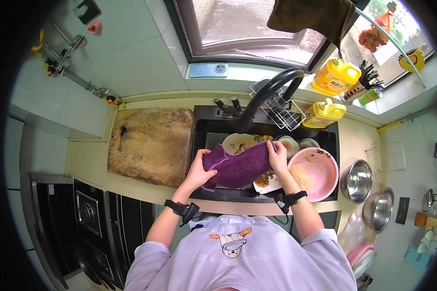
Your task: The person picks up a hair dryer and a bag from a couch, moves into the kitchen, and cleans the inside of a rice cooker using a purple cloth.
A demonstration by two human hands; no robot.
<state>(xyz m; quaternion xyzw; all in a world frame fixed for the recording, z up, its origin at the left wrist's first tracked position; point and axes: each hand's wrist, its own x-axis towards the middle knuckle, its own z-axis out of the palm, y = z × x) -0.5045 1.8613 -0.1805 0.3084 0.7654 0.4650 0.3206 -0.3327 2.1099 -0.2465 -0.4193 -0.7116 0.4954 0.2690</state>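
Stretched over the front of the black sink [262,127] is a purple cloth [240,169]. My left hand [200,171] grips its left end, and my right hand [278,159] pinches its right upper edge. Under and behind the cloth are a white bowl [236,141] with food scraps and a white dish [271,184] with brown residue. A pink plastic basin [322,174] stands at the sink's right side, with a pale yellowish scrubbing cloth [300,176] in it. Small bowls [288,144] sit behind my right hand. The cloth hides part of the sink.
A black faucet [269,94] arches over the sink. Left lies a worn wooden cutting board [151,145]. A wire rack [282,111] and a yellow pump bottle [323,113] stand behind. Steel bowls [357,181] are at right. A phone [208,70] lies on the windowsill.
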